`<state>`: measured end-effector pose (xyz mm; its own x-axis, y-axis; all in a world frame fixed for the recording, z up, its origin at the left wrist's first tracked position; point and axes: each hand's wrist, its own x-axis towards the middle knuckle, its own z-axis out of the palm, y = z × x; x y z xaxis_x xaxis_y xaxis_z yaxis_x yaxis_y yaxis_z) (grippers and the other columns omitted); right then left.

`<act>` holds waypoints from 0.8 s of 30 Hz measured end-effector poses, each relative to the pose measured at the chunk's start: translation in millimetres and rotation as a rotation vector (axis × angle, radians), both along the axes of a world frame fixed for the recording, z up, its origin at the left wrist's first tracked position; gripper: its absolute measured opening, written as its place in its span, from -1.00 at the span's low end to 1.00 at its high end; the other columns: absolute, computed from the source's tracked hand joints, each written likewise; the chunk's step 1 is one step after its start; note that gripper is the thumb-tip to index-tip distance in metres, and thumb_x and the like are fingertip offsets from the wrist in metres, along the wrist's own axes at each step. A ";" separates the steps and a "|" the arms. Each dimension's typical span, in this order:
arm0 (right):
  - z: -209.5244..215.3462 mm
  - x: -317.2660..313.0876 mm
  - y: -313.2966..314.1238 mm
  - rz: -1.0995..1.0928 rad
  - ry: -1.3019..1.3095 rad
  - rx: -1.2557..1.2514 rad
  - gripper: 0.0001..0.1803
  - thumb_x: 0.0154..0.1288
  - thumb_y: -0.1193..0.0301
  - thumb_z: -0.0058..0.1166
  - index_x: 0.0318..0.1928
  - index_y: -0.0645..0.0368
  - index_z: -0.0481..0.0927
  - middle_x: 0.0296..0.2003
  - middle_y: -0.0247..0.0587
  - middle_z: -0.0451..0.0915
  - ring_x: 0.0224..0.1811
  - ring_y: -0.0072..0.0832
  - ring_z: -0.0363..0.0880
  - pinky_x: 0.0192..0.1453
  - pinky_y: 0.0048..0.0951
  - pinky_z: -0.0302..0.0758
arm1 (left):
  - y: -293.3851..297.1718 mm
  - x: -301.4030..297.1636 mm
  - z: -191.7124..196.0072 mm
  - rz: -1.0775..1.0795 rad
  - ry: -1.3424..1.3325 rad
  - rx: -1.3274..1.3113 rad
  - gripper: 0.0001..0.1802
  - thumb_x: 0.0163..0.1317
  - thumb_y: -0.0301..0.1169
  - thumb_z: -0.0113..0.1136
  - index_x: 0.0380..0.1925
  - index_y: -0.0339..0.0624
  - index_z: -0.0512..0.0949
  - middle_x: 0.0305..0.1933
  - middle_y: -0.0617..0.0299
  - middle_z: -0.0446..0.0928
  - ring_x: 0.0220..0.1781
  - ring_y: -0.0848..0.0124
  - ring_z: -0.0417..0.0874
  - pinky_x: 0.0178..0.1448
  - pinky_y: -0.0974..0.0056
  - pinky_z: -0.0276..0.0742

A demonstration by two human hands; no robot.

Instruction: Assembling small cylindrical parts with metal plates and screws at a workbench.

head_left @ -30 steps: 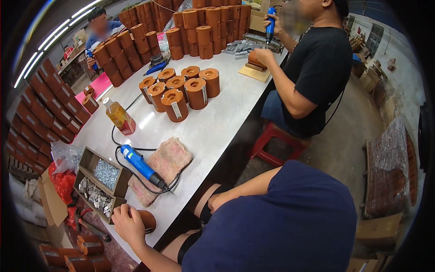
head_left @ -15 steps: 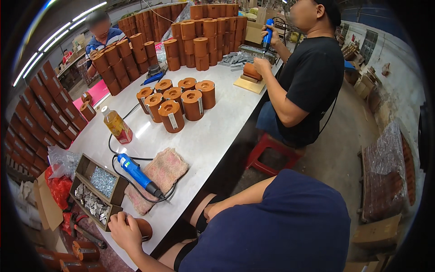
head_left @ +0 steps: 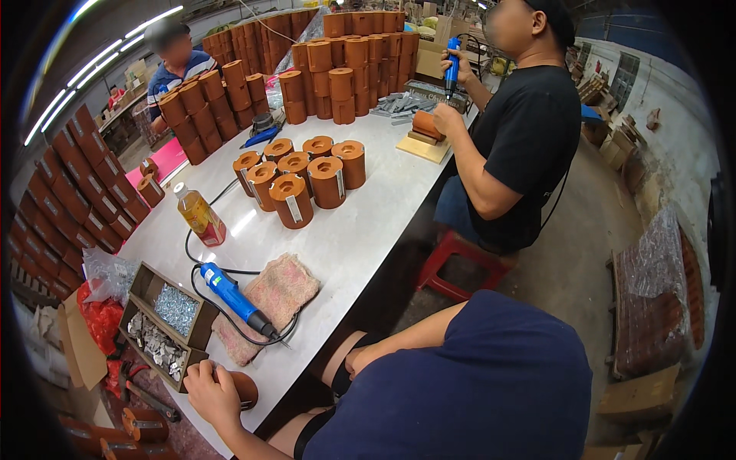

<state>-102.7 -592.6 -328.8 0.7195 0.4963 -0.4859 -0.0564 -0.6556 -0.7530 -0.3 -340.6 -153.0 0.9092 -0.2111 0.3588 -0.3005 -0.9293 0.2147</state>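
My left hand rests with bent fingers on a brown cylinder at the near edge of the table, beside the parts box. The hand covers much of that cylinder. My right hand lies low by my knees, its fingers mostly hidden behind my forearm. A blue electric screwdriver with a black cord lies across a folded pinkish cloth. Left of it, a two-part box holds silvery screws and grey metal pieces.
Several brown cylinders stand mid-table near a drink bottle. Taller stacks line the far side. At right, a person in black holds a blue screwdriver over a cylinder. Another person is behind the stacks.
My hands keep their places. The view has shifted slightly. At the right, the co-worker's screwdriver has come slightly lower; the far person has shifted a little.
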 end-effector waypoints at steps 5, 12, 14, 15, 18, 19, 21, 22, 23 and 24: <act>0.0 -1.6 0.5 0.015 0.006 -0.003 -0.70 0.04 0.19 0.07 -0.51 0.20 0.59 -0.53 0.00 0.55 -0.45 -0.16 0.55 -0.36 -0.17 0.43 | 1.7 -0.5 -1.5 0.002 0.003 -0.009 -0.81 0.04 -0.30 0.01 -0.41 -0.15 0.50 -0.28 0.17 0.43 -0.18 0.15 0.41 -0.16 0.09 0.33; -2.0 0.4 -4.3 0.020 0.006 -0.005 -0.70 0.03 0.19 0.08 -0.50 0.19 0.60 -0.51 0.00 0.56 -0.45 -0.15 0.55 -0.35 -0.18 0.44 | -4.8 0.4 0.1 -0.004 0.010 -0.006 -0.80 0.03 -0.30 0.02 -0.38 -0.16 0.49 -0.26 0.17 0.43 -0.17 0.16 0.40 -0.15 0.09 0.32; -2.3 1.0 -3.5 0.031 0.002 -0.004 -0.71 0.03 0.19 0.08 -0.50 0.18 0.61 -0.51 -0.01 0.57 -0.45 -0.15 0.55 -0.35 -0.18 0.45 | -3.9 -0.4 0.8 -0.001 0.008 -0.005 -0.79 0.03 -0.30 0.02 -0.37 -0.16 0.49 -0.26 0.17 0.43 -0.16 0.16 0.40 -0.15 0.09 0.32; -2.2 2.5 -3.5 0.039 -0.005 -0.004 -0.71 0.03 0.19 0.08 -0.50 0.18 0.61 -0.51 -0.01 0.57 -0.45 -0.15 0.55 -0.35 -0.18 0.45 | -3.0 0.2 1.5 -0.012 0.017 -0.011 -0.74 0.02 -0.29 0.05 -0.31 -0.19 0.48 -0.24 0.12 0.42 -0.14 0.13 0.40 -0.11 0.08 0.32; -5.8 9.8 -1.6 0.078 -0.050 -0.026 -0.71 0.03 0.19 0.08 -0.50 0.18 0.61 -0.50 -0.01 0.57 -0.45 -0.15 0.55 -0.34 -0.18 0.45 | 5.9 1.9 1.1 -0.011 -0.081 -0.081 -0.60 -0.02 -0.28 0.11 -0.17 -0.26 0.43 -0.14 0.00 0.40 -0.07 0.04 0.38 0.00 0.05 0.29; -19.9 7.2 -0.3 0.109 -0.086 -0.050 -0.71 0.03 0.19 0.08 -0.50 0.17 0.61 -0.50 -0.01 0.58 -0.45 -0.15 0.56 -0.34 -0.18 0.46 | 13.1 -3.1 -7.0 -0.005 -0.160 -0.122 -0.51 -0.03 -0.28 0.15 -0.08 -0.31 0.39 -0.08 -0.07 0.39 -0.01 -0.02 0.36 0.07 0.04 0.27; -36.7 11.2 -16.0 0.398 -0.336 -0.011 -0.70 0.03 0.19 0.06 -0.50 0.19 0.62 -0.49 0.00 0.58 -0.47 -0.13 0.55 -0.35 -0.18 0.46 | 11.9 1.4 -21.9 -0.034 -0.378 -0.122 -0.36 -0.06 -0.29 0.21 0.03 -0.38 0.31 0.04 -0.18 0.33 0.11 -0.08 0.30 0.21 0.04 0.18; -17.5 10.2 -13.6 0.534 -0.511 -0.044 -0.67 0.05 0.19 0.02 -0.52 0.24 0.61 -0.47 0.04 0.58 -0.50 -0.08 0.53 -0.38 -0.18 0.45 | 11.4 -7.3 -22.5 -0.016 -0.346 -0.263 -0.33 -0.07 -0.30 0.26 0.06 -0.34 0.30 0.09 -0.13 0.31 0.16 -0.05 0.29 0.25 0.06 0.15; -13.5 -1.0 -15.0 0.043 -0.132 -0.129 -0.65 0.06 0.19 0.01 -0.53 0.27 0.59 -0.48 0.06 0.57 -0.49 -0.09 0.53 -0.37 -0.15 0.42 | 2.3 -16.4 -13.6 -0.047 -0.216 -0.436 -0.31 -0.12 -0.29 0.30 0.06 -0.31 0.31 0.08 -0.11 0.31 0.14 -0.03 0.30 0.24 0.07 0.16; 18.8 -0.2 -8.0 0.056 -0.121 -0.146 -0.65 0.08 0.19 0.02 -0.49 0.28 0.59 -0.51 0.08 0.56 -0.47 -0.12 0.53 -0.33 -0.17 0.42 | 3.5 -26.9 -12.4 -0.029 -0.301 -0.431 -0.30 -0.15 -0.29 0.34 0.03 -0.28 0.32 0.08 -0.10 0.32 0.14 -0.01 0.31 0.23 0.08 0.18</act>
